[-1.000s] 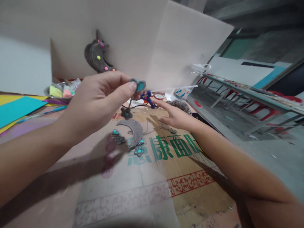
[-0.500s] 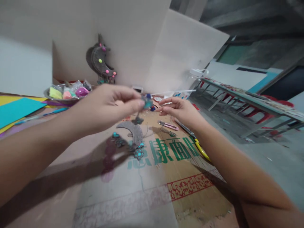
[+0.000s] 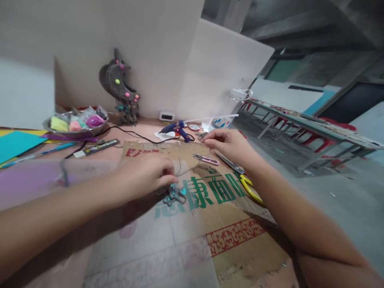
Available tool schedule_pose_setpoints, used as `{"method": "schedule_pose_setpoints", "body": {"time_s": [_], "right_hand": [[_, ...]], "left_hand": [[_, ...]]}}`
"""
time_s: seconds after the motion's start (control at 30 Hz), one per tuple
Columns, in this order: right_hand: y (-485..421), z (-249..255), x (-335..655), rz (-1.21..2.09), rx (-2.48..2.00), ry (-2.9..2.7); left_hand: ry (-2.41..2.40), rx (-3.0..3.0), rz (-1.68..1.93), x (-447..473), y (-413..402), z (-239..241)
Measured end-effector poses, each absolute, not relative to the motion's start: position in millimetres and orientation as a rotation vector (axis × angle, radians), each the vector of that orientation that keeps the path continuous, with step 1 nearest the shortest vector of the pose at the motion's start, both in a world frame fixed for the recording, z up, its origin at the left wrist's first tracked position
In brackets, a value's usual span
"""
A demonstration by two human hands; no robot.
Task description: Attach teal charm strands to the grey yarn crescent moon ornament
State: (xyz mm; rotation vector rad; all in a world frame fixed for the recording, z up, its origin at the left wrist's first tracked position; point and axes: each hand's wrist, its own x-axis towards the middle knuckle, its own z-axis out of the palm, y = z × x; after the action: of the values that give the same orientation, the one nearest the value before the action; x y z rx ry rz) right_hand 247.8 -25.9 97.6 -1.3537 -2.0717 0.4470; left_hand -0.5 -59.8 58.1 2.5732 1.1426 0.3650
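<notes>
1. The left hand (image 3: pixel 145 172) is low over the middle of the cardboard (image 3: pixel 243 244), fingers curled, thumb and fingertips close together; from where I stand I can't tell what they are clamped on.
2. A cluster of grey charms with turquoise centres (image 3: pixel 174 196) sits right by that thumb, on its near side, above the big green lettering.
3. The right hand (image 3: pixel 229 146) is farther off and to the right, thumb and fingers bent toward each other. Some small greyish thing (image 3: pixel 201 136) shows at the tips, too blurred to say whether it's gripped.
4. Between the two hands lie pink-handled snips (image 3: pixel 207 160); near the right wrist, scissors with yellow handles (image 3: pixel 249 189) run partly behind the forearm.
5. Beyond the cardboard's far edge rests a blue glue gun (image 3: pixel 177 128), its nose pointing left, with a small white device (image 3: pixel 167 116) behind it.
6. Far left, a grey crescent ornament (image 3: pixel 115 80) dotted with bright balls stands against the pale board (image 3: pixel 162 60). Nearer and to its left is a metal dish (image 3: pixel 67 133) of bagged colours.
7. Off to the right, a long table (image 3: pixel 318 126) has red stools beneath it.
</notes>
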Motion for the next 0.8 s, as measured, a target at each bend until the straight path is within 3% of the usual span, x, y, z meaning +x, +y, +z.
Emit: {"method": "schedule_pose_setpoints", "body": {"time_s": [0.57, 0.8], "right_hand": [[15.6, 37.3, 280.8, 0.214, -1.74, -2.467], [3.2, 54.8, 276.6, 0.239, -1.574, -2.432]], "left_hand": [[1.28, 2.74, 0.226, 35.2, 1.5, 62.5], [1.146, 2.611, 0.63, 56.8, 7.4, 53.7]]}}
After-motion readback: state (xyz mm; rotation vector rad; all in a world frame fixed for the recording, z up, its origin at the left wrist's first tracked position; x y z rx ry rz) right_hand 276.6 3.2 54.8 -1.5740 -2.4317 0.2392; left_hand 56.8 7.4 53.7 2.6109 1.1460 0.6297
